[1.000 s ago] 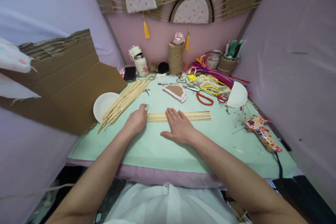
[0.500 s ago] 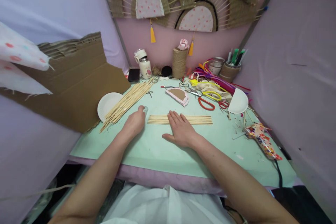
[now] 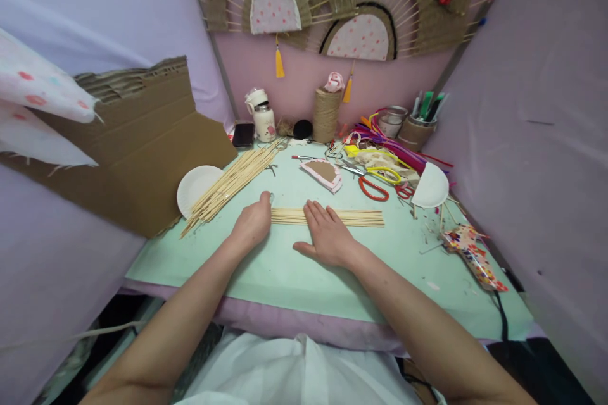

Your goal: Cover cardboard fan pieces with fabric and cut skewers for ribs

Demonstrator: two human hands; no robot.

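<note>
A row of thin wooden sticks (image 3: 363,218) lies side by side across the green tabletop in front of me. My right hand (image 3: 327,234) rests flat over the middle of the row, fingers stretched out and thumb apart. At the row's left end, my left hand (image 3: 253,221) is closed around a small clear object (image 3: 272,198), mostly hidden by the fingers; its kind I cannot make out. The knuckles are up against the stick ends. To the left, a loose pile of similar sticks (image 3: 232,186) lies partly over a white paper plate (image 3: 192,186).
Beyond the row lie a half-round cardboard piece with pink edging (image 3: 323,174), yellow-handled scissors (image 3: 380,174) and red-handled scissors (image 3: 373,188). A patterned glue gun (image 3: 475,256) is at right. Cardboard (image 3: 142,152) leans at left; a twine roll (image 3: 326,115) and bottle (image 3: 263,120) stand behind.
My left hand has moved right, with the clear object, up to the left end of the stick row. My right hand has stayed flat on the sticks.
</note>
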